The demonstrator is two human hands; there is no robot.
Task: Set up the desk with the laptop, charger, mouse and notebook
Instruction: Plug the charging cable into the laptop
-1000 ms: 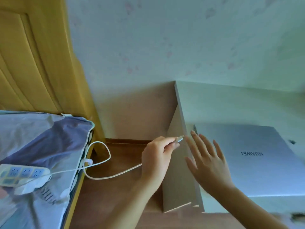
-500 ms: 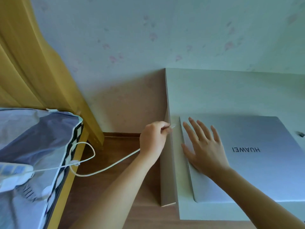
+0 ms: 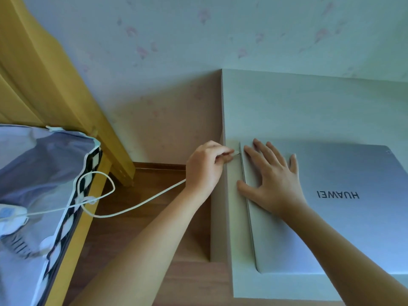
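Charger plug (image 3: pixel 236 153) pinched in left hand (image 3: pixel 206 166), tip just touching laptop (image 3: pixel 331 208) left edge near far corner, port axis running L-R across closed lid on surface (image 3: pixel 287 111); right hand (image 3: pixel 272 181) spread flat on lid, bracing; left nearer port.

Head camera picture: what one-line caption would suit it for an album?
Left hand brings the charger plug to the closed laptop while the right hand steadies it.
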